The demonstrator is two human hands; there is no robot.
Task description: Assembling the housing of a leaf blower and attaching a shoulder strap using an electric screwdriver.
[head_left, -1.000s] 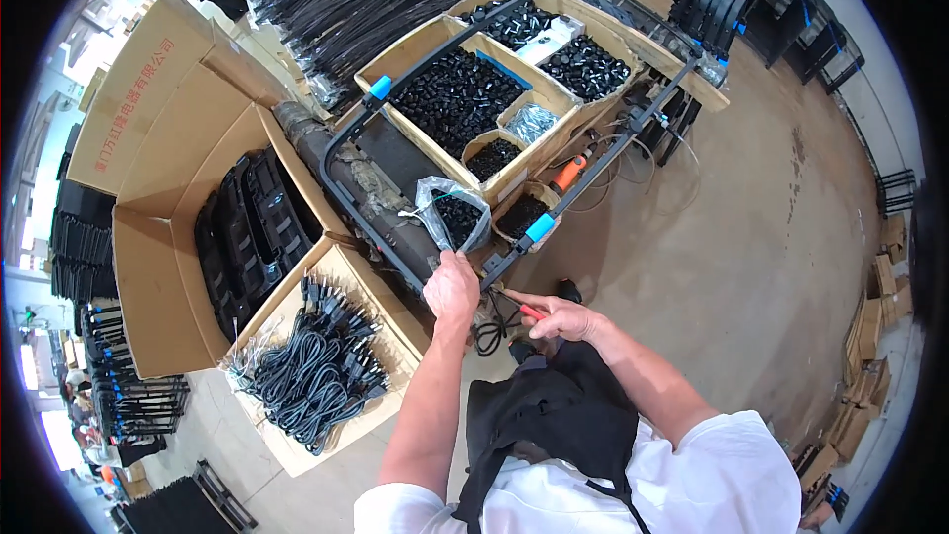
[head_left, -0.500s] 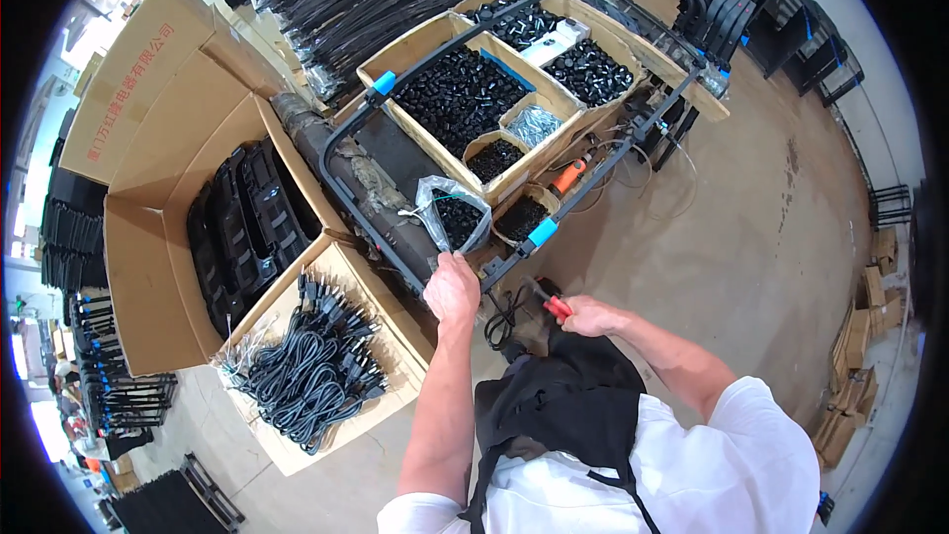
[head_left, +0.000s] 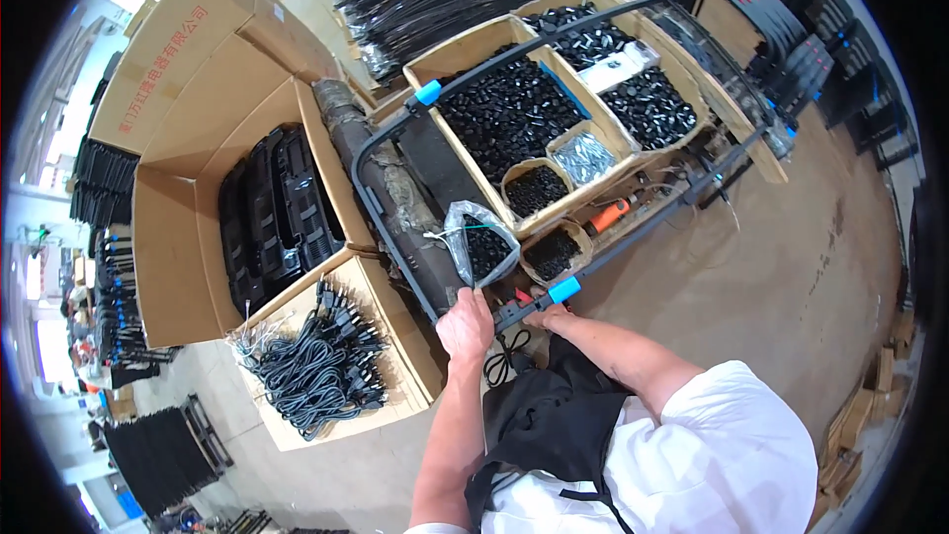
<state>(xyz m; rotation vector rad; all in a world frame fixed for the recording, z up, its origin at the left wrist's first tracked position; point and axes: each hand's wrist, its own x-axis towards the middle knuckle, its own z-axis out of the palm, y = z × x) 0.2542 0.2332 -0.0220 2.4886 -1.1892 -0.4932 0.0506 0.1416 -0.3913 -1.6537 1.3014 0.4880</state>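
My left hand [head_left: 465, 326] is closed at the near corner of a black tubular frame [head_left: 393, 242]. Its fingertips meet the lower tip of a clear plastic bag [head_left: 481, 245] of small black parts; what they pinch is hidden. Under the frame's right bar, beside a blue sleeve [head_left: 563, 289], my right hand [head_left: 546, 314] is wrapped round a red-handled tool. The bar and fingers cover most of that tool, so its kind does not show. Close by, a round cup [head_left: 556, 253] contains small dark pieces, and an orange-handled tool [head_left: 607, 216] lies behind it.
A divided cardboard tray [head_left: 467, 150] holds black caps and a bag of silvery hardware. Left stands a tall open carton [head_left: 163, 267] with black moulded panels. Bundled black power cords [head_left: 316, 371] lie on a nearer box. A looped black cable [head_left: 506, 356] hangs below the frame.
My right hand has moved left and forward with the red-handled tool, under the frame's bar by my left hand. My left hand stays at the corner. The view has shifted.
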